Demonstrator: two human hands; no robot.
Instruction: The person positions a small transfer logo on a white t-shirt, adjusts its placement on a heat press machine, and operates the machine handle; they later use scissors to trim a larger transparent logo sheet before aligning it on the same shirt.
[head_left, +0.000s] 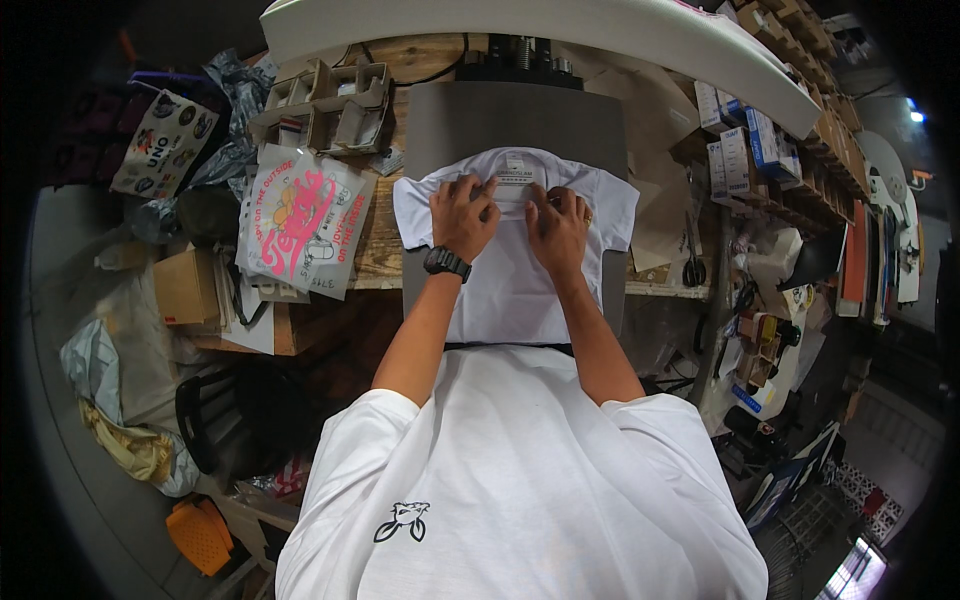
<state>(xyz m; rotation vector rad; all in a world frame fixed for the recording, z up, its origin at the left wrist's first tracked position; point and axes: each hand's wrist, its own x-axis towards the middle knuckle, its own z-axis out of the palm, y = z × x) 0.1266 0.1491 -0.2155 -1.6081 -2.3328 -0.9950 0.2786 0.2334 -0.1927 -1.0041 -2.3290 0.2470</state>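
Note:
A small white T-shirt [512,285] lies spread on the grey platen [510,110] of a press, its neckline away from me and a printed label showing inside the collar. My left hand [465,220], with a black watch on the wrist, grips the cloth at the left of the neckline, its fingers bent. Opposite it, my right hand [558,232] holds the cloth at the right of the neckline with curled fingers. The fingertips are partly hidden.
The press's pale upper arm [540,20] spans the far side. Printed transfer sheets [300,225] and a divided cardboard box [335,108] lie to the left. Scissors [693,262] rest at the right, near several small boxes [735,165]. A black chair [240,415] stands lower left.

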